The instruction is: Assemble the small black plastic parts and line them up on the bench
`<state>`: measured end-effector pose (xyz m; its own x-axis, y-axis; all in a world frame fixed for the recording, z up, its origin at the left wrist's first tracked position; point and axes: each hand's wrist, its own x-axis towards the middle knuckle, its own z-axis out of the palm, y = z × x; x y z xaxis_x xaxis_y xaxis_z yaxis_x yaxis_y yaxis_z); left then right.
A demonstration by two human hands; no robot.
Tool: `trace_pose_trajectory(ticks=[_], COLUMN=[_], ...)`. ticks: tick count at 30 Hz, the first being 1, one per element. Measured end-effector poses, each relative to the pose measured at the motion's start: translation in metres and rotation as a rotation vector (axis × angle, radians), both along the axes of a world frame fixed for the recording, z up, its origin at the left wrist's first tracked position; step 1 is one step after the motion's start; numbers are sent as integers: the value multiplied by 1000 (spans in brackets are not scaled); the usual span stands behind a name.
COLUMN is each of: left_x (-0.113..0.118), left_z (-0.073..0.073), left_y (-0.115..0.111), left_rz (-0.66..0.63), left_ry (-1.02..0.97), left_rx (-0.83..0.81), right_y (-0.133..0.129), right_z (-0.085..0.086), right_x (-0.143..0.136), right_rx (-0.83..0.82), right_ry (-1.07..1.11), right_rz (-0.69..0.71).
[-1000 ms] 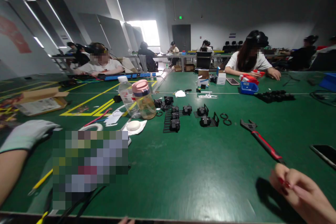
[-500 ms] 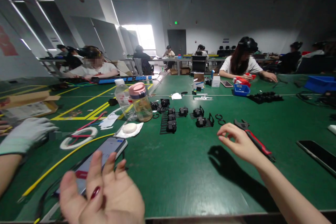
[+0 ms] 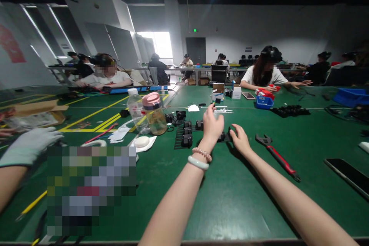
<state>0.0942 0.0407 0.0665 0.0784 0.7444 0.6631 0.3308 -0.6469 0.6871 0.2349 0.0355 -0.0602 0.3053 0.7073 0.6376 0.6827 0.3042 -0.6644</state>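
Note:
My left hand (image 3: 213, 123), with a beaded bracelet and a pale bangle at the wrist, reaches over the small black parts, its fingers apart. Between my two hands sits a black part with an upright plate (image 3: 221, 137), partly covered. The curved fingers of my right hand (image 3: 240, 140) are spread beside that plate; whether they touch it I cannot tell. Left of my left hand, several black camera-like modules (image 3: 186, 140) stand on comb-shaped bases. A red-handled adjustable wrench (image 3: 281, 158) lies to the right of my right hand.
A pink-lidded jar (image 3: 155, 117) and a clear bottle (image 3: 135, 109) stand left of the modules. A dark phone (image 3: 346, 175) lies at right. A co-worker's gloved hand (image 3: 33, 147) rests at left. Across the table, another person sits behind a blue bin (image 3: 264, 102).
My left hand has moved from the lower left, palm up, forward and right to the black parts. My right hand has shifted left, away from the wrench, toward the upright plate.

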Motion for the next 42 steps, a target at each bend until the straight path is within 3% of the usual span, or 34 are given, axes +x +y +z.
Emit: trace_pose_trajectory(ticks=[5, 7, 10, 17, 23, 30, 42], left_x=[-3, -14, -29, -43, -57, -71, -72], left_z=[-72, -89, -102, -108, -107, -108, -104], left_y=[20, 23, 30, 38, 33, 35, 33], left_rz=[-116, -142, -270, -376, -433, -407, -394], left_ry=[372, 440, 530, 541, 550, 594, 600], left_rx=[45, -5, -110, -133, -129, -145, -122], right_y=[4, 4, 3, -1, -17, -31, -34], right_z=[-12, -13, -13, -12, -8, 1, 5], right_x=[0, -1, -2, -4, -15, -23, -28], right_rx=[-71, -100, -140, -163, -153, -161, -178], right_ry=[-64, -70, -91, -112, -227, -302, -222], right_rz=[81, 95, 109, 117, 228, 327, 417])
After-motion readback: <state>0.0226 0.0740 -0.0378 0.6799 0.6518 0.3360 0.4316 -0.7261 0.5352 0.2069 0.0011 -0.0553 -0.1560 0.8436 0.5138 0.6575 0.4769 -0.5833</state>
